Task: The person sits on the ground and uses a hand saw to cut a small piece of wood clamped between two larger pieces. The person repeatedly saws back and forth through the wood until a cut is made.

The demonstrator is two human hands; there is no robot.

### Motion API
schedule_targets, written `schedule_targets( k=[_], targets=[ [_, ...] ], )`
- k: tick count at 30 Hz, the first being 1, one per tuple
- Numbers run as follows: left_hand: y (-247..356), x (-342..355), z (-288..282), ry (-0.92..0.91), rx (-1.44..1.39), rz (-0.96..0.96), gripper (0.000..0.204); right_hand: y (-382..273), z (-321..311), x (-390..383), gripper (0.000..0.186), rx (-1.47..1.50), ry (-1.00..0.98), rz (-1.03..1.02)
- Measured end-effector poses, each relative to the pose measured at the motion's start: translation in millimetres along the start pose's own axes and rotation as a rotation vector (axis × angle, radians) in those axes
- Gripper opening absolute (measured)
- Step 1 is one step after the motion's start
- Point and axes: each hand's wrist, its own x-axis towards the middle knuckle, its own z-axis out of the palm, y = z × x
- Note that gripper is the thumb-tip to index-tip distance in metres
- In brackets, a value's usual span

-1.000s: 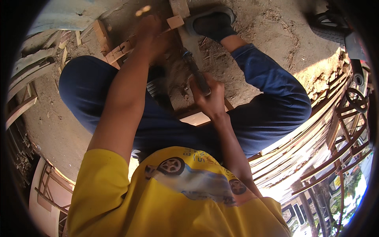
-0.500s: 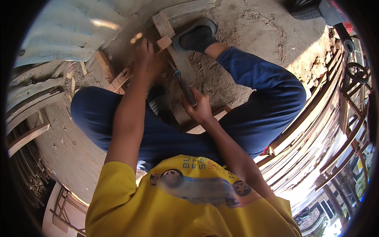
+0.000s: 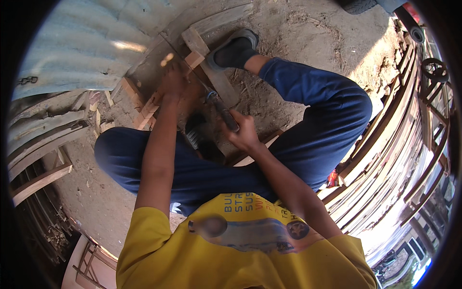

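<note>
My right hand [image 3: 242, 131] is closed around the dark handle of a long, thin-bladed tool [image 3: 224, 113] with a bluish collar. Its narrow blade slants up and left, beside the reddish end of a piece of wood [image 3: 194, 59]. My left hand [image 3: 172, 83], somewhat blurred, is closed over a wooden length [image 3: 147, 111] that seems to run beneath it toward that end. How the fingers wrap is hard to make out. A flat board [image 3: 219, 82] lies on the ground under the work, near my shod right foot [image 3: 236, 50].
A corrugated metal sheet [image 3: 91, 38] rises at the upper left. Wood scraps [image 3: 98, 113] lie by my left knee. Stacked timber [image 3: 385, 144] fills the right side, near a dark wheel-shaped part [image 3: 434, 70]. Part of a tyre [image 3: 358, 6] shows at the top right.
The tool has slid back, down and left, and more of its blade now shows beyond the wood. My left hand has shifted lower on the wood. The view has turned slightly.
</note>
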Motion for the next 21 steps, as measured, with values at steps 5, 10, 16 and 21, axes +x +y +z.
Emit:
schedule_targets(
  k=[5,10,16,21],
  targets=[
    [-11,11,-12,-0.077,-0.142,0.142,0.049,4,-2,2,0.012,-0.003,0.010,-0.042],
    [-7,17,-35,-0.271,-0.265,0.131,0.051,6,-3,4,0.025,-0.029,-0.037,0.043],
    [-28,27,-31,-0.503,-0.264,0.026,0.058,4,3,10,0.016,0.347,0.022,0.106],
    [-17,20,-27,-0.369,-0.258,0.102,0.056,19,6,10,0.016,0.160,0.065,0.058]
  ],
)
